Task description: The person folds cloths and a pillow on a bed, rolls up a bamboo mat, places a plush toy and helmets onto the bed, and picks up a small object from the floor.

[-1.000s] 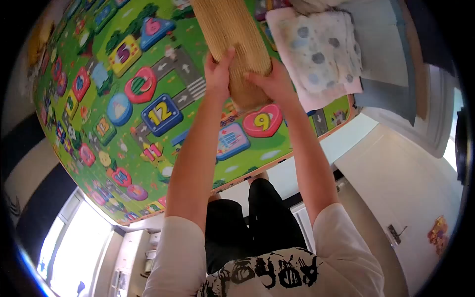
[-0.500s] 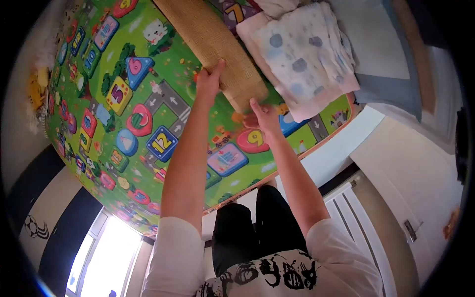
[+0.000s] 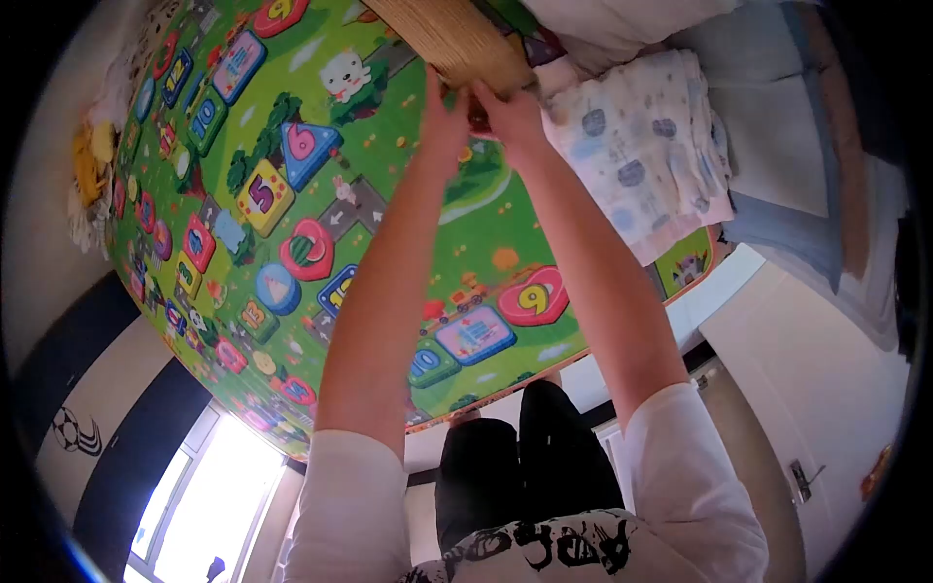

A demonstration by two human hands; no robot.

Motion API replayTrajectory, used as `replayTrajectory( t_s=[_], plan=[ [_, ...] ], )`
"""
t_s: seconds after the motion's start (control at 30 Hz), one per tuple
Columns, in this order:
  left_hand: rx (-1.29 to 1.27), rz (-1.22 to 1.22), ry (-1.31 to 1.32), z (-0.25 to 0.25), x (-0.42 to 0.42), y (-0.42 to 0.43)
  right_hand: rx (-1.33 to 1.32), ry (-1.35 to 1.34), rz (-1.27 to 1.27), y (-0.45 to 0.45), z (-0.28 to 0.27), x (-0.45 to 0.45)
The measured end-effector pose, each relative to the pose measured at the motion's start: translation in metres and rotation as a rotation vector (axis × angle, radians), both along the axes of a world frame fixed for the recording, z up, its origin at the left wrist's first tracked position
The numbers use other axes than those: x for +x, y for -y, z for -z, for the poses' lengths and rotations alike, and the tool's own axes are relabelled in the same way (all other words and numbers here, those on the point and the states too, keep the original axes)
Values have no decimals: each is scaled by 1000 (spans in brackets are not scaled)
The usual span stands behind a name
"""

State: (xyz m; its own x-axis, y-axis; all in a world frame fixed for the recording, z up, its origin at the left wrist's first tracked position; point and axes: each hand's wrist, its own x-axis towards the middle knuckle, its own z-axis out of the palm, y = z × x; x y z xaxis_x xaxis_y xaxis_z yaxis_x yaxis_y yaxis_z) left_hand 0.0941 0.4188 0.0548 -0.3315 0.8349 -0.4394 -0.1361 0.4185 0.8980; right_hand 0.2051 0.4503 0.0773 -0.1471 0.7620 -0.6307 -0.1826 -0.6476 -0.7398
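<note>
A tan woven straw mat (image 3: 452, 39), folded or rolled into a long strip, lies at the top of the view and runs out of frame. My left hand (image 3: 444, 126) is closed at the left corner of its near end, thumb up along the edge. Beside it, my right hand (image 3: 513, 121) grips the same end, thumb against the mat's edge. The fingers of both hands are partly hidden beneath the strip. Under everything spreads a green play mat (image 3: 476, 243) printed with numbers, animals and roads.
To the right of the straw mat lies a folded white and pink blanket (image 3: 637, 146) with grey-blue spots. Grey-blue fabric (image 3: 777, 146) hangs farther right. A white door (image 3: 797, 369) stands at the lower right, a bright window (image 3: 209, 496) at the lower left. Yellow plush-like items (image 3: 92, 165) sit at the far left.
Both hands have moved forward, away from my body, and closer together. The straw mat's near end has gone with them and the strip looks shorter, showing more of the play mat.
</note>
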Motion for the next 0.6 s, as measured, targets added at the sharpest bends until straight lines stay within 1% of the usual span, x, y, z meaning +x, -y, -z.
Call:
replayTrajectory(
  t_s=[0.03,0.1,0.13,0.23,0.3,0.33,0.43,0.53,0.6],
  plan=[
    [22,-7,-58,3,0,-9,55,57,9,-9,7,-5],
    [11,8,-86,3,2,-29,170,172,26,-25,22,-12],
    [1,13,-105,5,1,-34,142,121,97,-34,24,-14],
    [21,22,-124,17,8,-52,139,276,59,-54,27,-6],
    [-70,34,-149,16,13,-55,76,308,69,-54,24,-1],
    [-109,39,-163,11,17,-59,50,323,75,-55,21,3],
    [-41,5,62,-6,35,-46,12,343,137,-43,17,11],
    [96,24,-54,5,55,-38,71,259,197,-34,20,31],
    [52,46,-113,11,60,-41,26,276,211,-36,21,36]
  ],
)
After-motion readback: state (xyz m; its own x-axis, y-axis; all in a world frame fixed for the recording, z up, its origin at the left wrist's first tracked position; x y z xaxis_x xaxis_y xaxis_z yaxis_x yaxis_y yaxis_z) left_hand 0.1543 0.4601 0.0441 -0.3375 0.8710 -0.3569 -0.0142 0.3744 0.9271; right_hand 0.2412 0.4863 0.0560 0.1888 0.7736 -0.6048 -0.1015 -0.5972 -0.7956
